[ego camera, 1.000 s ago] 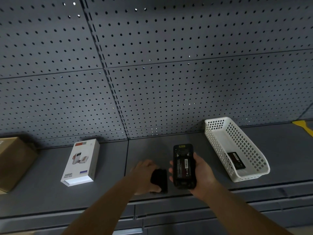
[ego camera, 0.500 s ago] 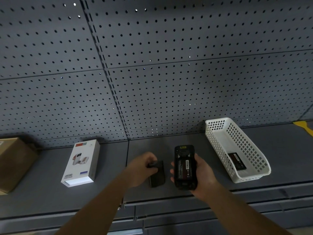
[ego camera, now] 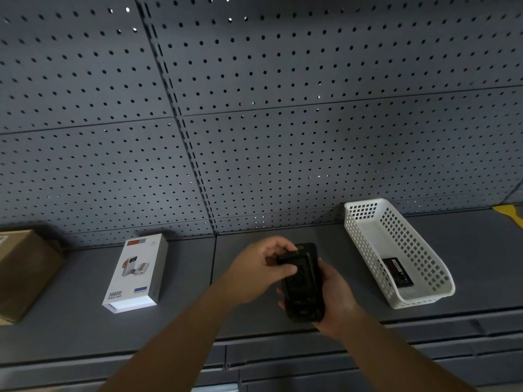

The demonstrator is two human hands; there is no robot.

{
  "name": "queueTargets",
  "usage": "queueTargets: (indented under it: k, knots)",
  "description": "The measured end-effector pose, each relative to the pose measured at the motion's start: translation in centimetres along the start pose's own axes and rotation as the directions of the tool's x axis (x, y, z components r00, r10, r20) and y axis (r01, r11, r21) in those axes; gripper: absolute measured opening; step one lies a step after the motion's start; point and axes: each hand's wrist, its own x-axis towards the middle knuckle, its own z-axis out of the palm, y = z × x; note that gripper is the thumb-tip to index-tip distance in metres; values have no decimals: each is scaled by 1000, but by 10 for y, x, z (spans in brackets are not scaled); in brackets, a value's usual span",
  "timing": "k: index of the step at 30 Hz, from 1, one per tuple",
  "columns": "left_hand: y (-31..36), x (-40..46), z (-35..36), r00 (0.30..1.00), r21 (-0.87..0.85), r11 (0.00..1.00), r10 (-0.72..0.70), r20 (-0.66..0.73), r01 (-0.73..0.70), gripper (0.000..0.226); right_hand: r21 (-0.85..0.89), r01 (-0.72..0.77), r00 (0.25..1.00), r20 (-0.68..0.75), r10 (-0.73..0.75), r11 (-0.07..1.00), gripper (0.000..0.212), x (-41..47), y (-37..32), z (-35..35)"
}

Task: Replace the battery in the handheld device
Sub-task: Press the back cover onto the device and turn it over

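The handheld device [ego camera: 304,284] is held above the front edge of the shelf [ego camera: 283,241], about midway along it, back side up. The right hand [ego camera: 334,295] cradles it from below, fingers wrapped around its right side and clamped on the body. The left hand [ego camera: 260,267] comes in from the left with its fingers [ego camera: 285,268] pinched on a black back cover [ego camera: 294,263], which lies over the upper half of the device; I judge the cover is being fitted on, so the swap looks close to done.

The device looks rigid, fairly light, its hard plastic a bit slick. Gripping it by the long sides, as the right hand does, seems the safe hold. The cover is thin and probably flexes, so pressing at its edges near the catches would serve better than pushing its middle.

In the white basket [ego camera: 396,250], toward the right end of the shelf, lies a flat black battery [ego camera: 397,273] with a red label, likely the old one. A white box [ego camera: 135,274] and a brown box [ego camera: 25,267] sit toward the left end.

Light is dim and everything in the hands is black, so I cannot tell whether the cover is seated or only resting. The compartment underneath is hidden, and no latch can be made out.
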Motion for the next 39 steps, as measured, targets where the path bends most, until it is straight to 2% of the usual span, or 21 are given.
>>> queueTargets:
  k: [4,9,12,22,27,32,36,39]
  knots:
    - [-7,2,5,1000,-38,999,-10,18,11,28,-5,-12,1000,17,12,1000,71,-4,-3,2]
    - [-11,0,6,999,41,999,11,40,-13,28,7,-21,999,26,21,1000,70,-7,-6,4]
    - [-12,-2,9,1000,63,998,10,7,-11,28,4,-18,999,28,18,1000,68,-6,-4,4]
    - [-18,-6,18,983,340,933,156,-92,-117,26,14,-32,998,50,31,999,67,-8,-5,8]
    - [-24,-7,20,984,357,928,149,-100,-105,31,45,-75,993,90,71,996,66,-14,-8,9]
    - [-28,-11,23,981,350,931,155,-118,-105,29,37,-56,996,70,53,998,65,-14,-3,11]
    - [-30,-15,31,975,217,976,60,-216,-12,30,-48,-24,996,79,28,999,57,-17,-4,9]
    - [-28,-15,32,937,22,976,-201,-287,216,47,-128,-3,998,55,10,992,50,-16,-4,7]
